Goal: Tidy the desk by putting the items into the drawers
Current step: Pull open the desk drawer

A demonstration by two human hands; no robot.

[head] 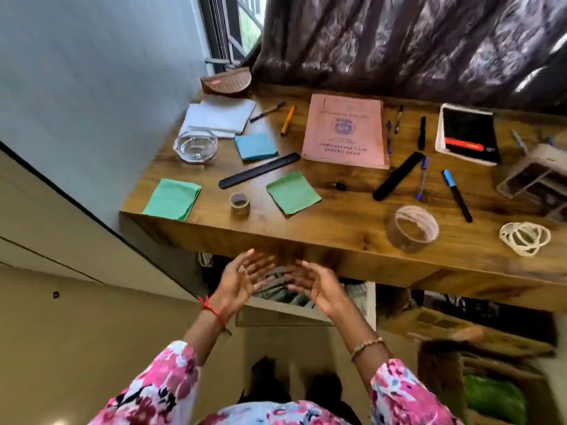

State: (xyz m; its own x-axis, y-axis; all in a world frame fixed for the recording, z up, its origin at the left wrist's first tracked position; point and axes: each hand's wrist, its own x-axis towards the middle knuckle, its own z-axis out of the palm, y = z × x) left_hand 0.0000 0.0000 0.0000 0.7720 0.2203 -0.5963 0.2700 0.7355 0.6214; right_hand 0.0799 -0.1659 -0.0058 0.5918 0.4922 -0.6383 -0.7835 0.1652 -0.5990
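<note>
The left hand point(242, 279) and right hand point(317, 286) are raised low in the centre of the frame, just before the counter's point(306, 237) front edge. The palms face each other, fingers spread, holding nothing. The items lie scattered on the wooden top: a worn pink book point(345, 130) mid-frame, a green paper pad point(293, 193) and a black ruler point(259, 170) to its lower left, and a blue-capped marker point(457, 194) and a clear tape roll point(412, 229) to the right.
</note>
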